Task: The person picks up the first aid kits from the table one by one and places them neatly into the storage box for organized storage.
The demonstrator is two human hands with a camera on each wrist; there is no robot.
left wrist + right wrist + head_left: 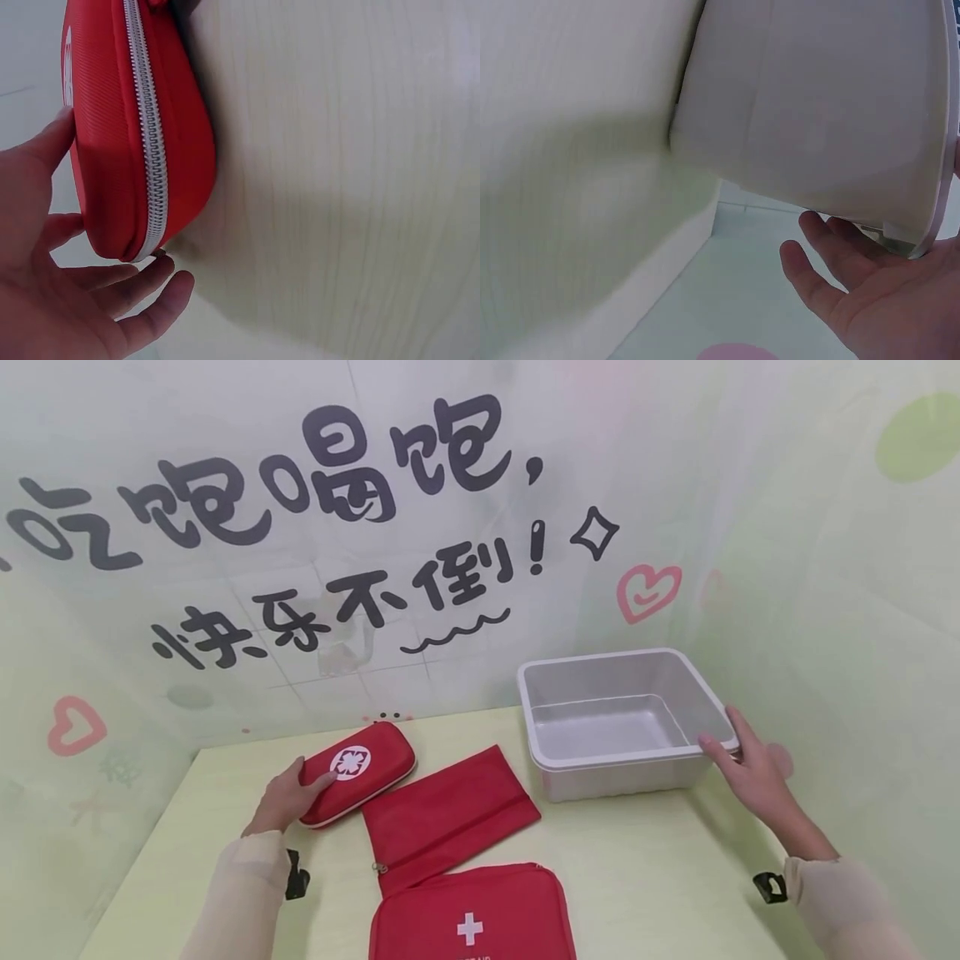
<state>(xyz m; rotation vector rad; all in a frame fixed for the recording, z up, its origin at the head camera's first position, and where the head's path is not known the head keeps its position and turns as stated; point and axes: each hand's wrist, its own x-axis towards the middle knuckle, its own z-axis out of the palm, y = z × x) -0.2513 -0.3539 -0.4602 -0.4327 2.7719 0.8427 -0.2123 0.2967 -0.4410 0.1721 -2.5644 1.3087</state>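
My left hand [285, 795] holds the left end of a red hard-shell zip case [382, 760] with a white round emblem. In the left wrist view its thumb lies against the case's top face and the fingers bend about the end, beside a silver zipper [152, 142]. My right hand [753, 774] grips the right rim of a grey-white plastic bin [622, 783], thumb over the rim. From the right wrist, the fingers [832, 247] show under the rim's outer edge at the bin's corner. Nothing lies inside the bin.
Between the hands lies a flat red zip pouch [450, 814]. Nearer, a red first aid bag [517, 914] with a white cross overlaps its lower edge. All are on a pale wood-grain table [645, 877], with printed fabric walls [450, 693] behind and at both sides.
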